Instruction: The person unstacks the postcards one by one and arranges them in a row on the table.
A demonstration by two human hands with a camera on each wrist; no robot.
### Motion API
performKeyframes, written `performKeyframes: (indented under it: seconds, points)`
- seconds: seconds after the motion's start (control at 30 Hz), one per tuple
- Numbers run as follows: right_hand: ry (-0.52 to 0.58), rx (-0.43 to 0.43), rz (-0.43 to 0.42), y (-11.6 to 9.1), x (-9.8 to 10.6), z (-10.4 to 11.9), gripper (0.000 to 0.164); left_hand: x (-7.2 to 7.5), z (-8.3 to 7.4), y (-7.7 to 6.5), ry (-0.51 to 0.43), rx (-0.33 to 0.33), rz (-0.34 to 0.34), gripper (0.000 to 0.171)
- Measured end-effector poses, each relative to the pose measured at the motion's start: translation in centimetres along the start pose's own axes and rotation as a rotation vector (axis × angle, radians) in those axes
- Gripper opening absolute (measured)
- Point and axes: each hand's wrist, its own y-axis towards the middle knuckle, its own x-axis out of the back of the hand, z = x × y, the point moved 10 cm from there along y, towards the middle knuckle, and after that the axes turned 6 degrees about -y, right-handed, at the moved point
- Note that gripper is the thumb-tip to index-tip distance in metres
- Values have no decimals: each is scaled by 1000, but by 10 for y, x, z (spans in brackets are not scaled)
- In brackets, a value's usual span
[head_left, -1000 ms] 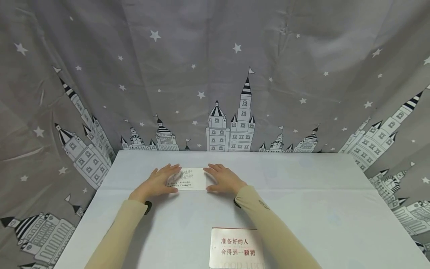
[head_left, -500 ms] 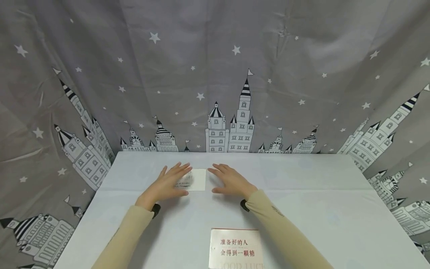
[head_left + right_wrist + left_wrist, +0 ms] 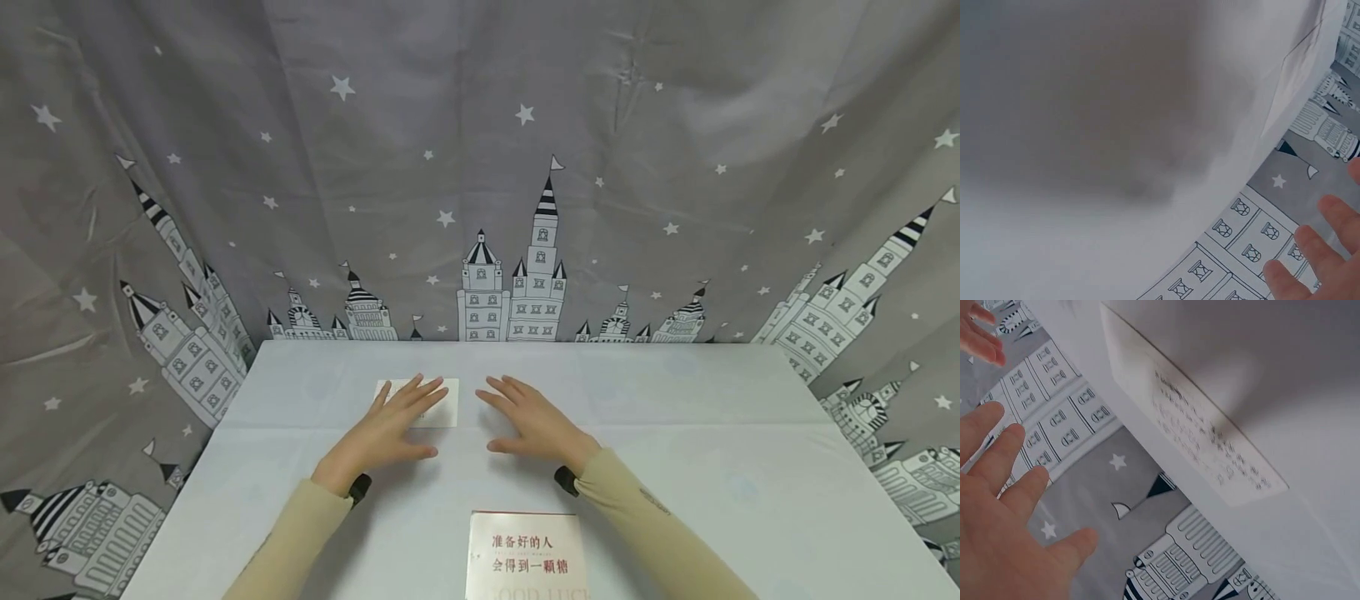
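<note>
A white card [image 3: 447, 410] with dark handwriting lies flat on the table toward its back edge. My left hand [image 3: 386, 429] hovers over it with spread fingers and hides most of the writing in the head view. In the left wrist view the whole written card [image 3: 1191, 425] shows, apart from the fingers. To the right of the card, my right hand [image 3: 536, 422] is held in the air, fingers spread, touching nothing. Nearer the front lies a cream card or booklet [image 3: 528, 554] with red Chinese characters; its lower edge runs out of view.
The white-covered table [image 3: 697, 483] reaches back to a grey curtain [image 3: 600, 108] printed with castles and stars. A dark band [image 3: 566, 480] sits at the right wrist, another dark band [image 3: 360, 489] at the left.
Both hands have left the edges of the handwritten card and drawn back toward the front and right, rising off it. The card stays in place, and so does the red-lettered one.
</note>
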Motion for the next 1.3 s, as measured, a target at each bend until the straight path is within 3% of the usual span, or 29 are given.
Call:
performKeyframes:
  seconds: [0.53,0.9,1.3]
  points:
    - [4,-2,-65,-45,10,6,78,-20,-29,-15,-2,-87,-19,86]
    - [-3,-27,-90,-67,12,4,77,-28,-39,-21,1,-87,4,88]
    - [-12,-52,-129,-97,13,2,79,-35,-46,-31,47,-90,-30,93]
